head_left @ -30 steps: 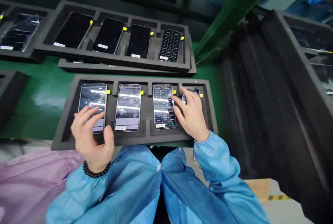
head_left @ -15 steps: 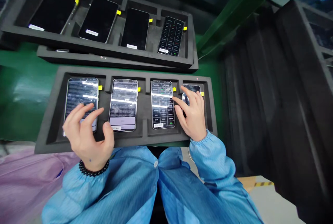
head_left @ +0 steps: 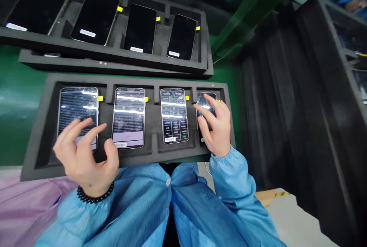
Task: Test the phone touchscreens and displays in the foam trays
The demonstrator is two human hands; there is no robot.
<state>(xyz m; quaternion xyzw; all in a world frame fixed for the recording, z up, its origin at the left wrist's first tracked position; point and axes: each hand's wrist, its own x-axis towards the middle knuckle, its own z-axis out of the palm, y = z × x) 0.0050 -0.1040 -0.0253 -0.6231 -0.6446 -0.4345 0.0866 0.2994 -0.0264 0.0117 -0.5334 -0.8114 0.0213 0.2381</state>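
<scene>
At the lower left of the frame I saw a soft purple cloth [head_left: 25,208]. Just above it was my left hand [head_left: 86,159], with a black bead bracelet [head_left: 94,194] on the wrist and a blue sleeve [head_left: 86,205] below that. Its fingers were bent and apart, and they held nothing. They were over the bottom of the first phone [head_left: 78,111], but I could not tell if they touched it. That phone lay in the left slot of a black foam tray [head_left: 129,80] on a green table [head_left: 17,124]. The second phone [head_left: 129,119] sat in the next slot. The third phone [head_left: 174,115] came after it, showing rows of little buttons. Small yellow tags [head_left: 100,98] sat beside the phones. At the right end, my right hand [head_left: 215,128] had its fingers spread apart over the fourth phone [head_left: 204,103], hiding most of it. I could not tell if they touched it. Up top, another foam tray [head_left: 114,56] held four dark phones [head_left: 96,17]. Far right stood a big black foam tray stack [head_left: 272,105].
</scene>
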